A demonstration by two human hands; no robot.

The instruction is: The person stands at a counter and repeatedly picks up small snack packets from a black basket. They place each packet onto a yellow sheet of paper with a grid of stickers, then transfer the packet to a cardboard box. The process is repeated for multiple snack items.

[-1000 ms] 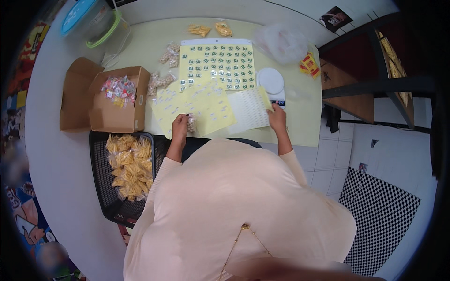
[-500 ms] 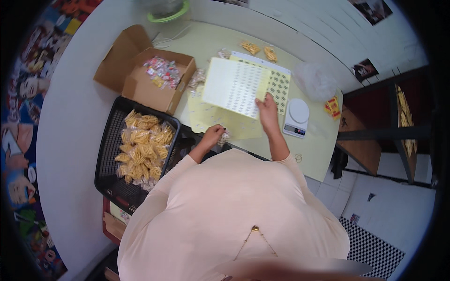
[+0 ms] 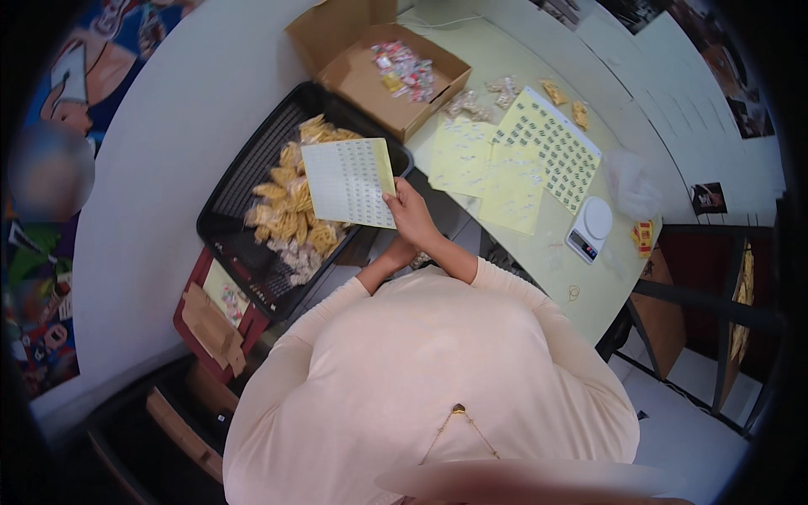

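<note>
Right hand (image 3: pixel 411 212) grips a label sheet (image 3: pixel 349 181) at its edge. The sheet, white with a yellow margin, extends leftward over the black basket (image 3: pixel 248 172); its printed rows are too small to read. Left hand (image 3: pixel 399 252) is partly hidden by the right wrist; grip cannot be told. Right of both hands, a pale table (image 3: pixel 610 295) bears a white scale (image 3: pixel 598 217).

White digital scale (image 3: pixel 592 227), clear plastic bag (image 3: pixel 633 182) near it, red-and-yellow packet (image 3: pixel 644 238), dark-framed shelf (image 3: pixel 692 301), colourful mural (image 3: pixel 114 63)
</note>
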